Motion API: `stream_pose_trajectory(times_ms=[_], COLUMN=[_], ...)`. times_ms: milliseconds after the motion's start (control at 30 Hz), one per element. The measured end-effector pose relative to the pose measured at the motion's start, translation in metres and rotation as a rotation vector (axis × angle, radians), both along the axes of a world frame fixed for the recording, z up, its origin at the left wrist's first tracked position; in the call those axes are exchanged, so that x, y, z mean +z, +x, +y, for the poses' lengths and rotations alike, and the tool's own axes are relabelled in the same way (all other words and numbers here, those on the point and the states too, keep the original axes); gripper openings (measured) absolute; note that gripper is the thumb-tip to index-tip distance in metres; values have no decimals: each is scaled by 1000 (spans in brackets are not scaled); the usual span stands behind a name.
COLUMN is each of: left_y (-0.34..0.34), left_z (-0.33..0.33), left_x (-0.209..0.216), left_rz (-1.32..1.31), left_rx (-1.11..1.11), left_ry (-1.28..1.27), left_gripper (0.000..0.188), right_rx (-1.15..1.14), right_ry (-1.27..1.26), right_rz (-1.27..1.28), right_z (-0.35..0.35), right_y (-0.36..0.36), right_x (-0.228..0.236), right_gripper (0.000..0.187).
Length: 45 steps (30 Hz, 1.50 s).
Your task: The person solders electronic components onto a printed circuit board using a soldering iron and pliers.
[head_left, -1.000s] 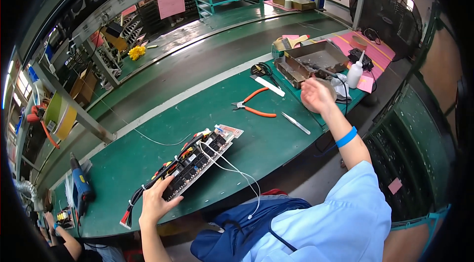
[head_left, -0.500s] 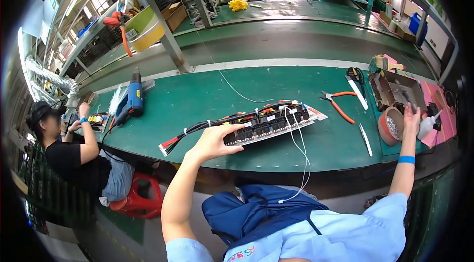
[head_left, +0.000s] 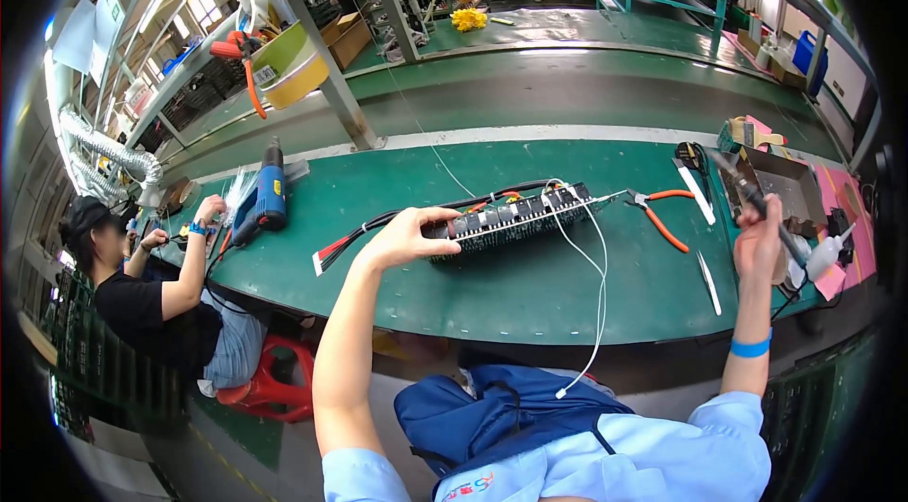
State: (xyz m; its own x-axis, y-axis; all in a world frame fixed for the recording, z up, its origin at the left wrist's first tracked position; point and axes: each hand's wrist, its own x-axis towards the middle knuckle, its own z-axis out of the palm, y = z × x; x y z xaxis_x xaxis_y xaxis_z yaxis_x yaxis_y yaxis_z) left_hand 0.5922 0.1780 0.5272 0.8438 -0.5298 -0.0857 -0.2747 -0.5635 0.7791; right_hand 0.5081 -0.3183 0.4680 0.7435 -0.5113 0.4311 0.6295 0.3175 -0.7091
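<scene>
My left hand (head_left: 407,239) grips the left end of a long circuit board (head_left: 520,216) packed with black parts, which stands tilted on its edge on the green bench. A bundle of black and red cables (head_left: 364,232) runs along it and ends in white connectors at the left. From its right end a thin white wire (head_left: 602,299) hangs over the bench edge. At the far right, my right hand (head_left: 757,242) is raised and closed around a soldering iron (head_left: 754,195), whose tip points up and left, away from the board.
Orange-handled cutters (head_left: 665,218), white tweezers (head_left: 707,283) and a white-handled blade (head_left: 695,192) lie right of the board. A metal tray (head_left: 790,185) and white bottle (head_left: 828,254) stand farther right. At left are a blue heat gun (head_left: 267,195) and a seated co-worker (head_left: 156,289).
My right hand has picked up the soldering iron and lifted it from beside the tray. My left hand has tilted the board, so its underside pins now face me more.
</scene>
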Motion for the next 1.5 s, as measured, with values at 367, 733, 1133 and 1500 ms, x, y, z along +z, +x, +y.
stream_pose_trajectory(times_ms=[367,733,1133,1500], left_y=[19,23,25,22], left_z=[3,5,4,5], left_x=[-5,-11,-13,-10], left_rz=[74,86,50,81], left_rx=[64,63,85,118], left_ry=[-88,-174,-127,-156], left_gripper=[36,35,35,37], right_rx=[249,235,189,213], right_ry=[-1122,-1247,-1231,-1187], right_rz=[-525,-632,-721,-707], right_z=[210,238,241,241], right_y=[2,37,42,41], right_x=[18,9,-4,-4], right_gripper=[24,28,30,30])
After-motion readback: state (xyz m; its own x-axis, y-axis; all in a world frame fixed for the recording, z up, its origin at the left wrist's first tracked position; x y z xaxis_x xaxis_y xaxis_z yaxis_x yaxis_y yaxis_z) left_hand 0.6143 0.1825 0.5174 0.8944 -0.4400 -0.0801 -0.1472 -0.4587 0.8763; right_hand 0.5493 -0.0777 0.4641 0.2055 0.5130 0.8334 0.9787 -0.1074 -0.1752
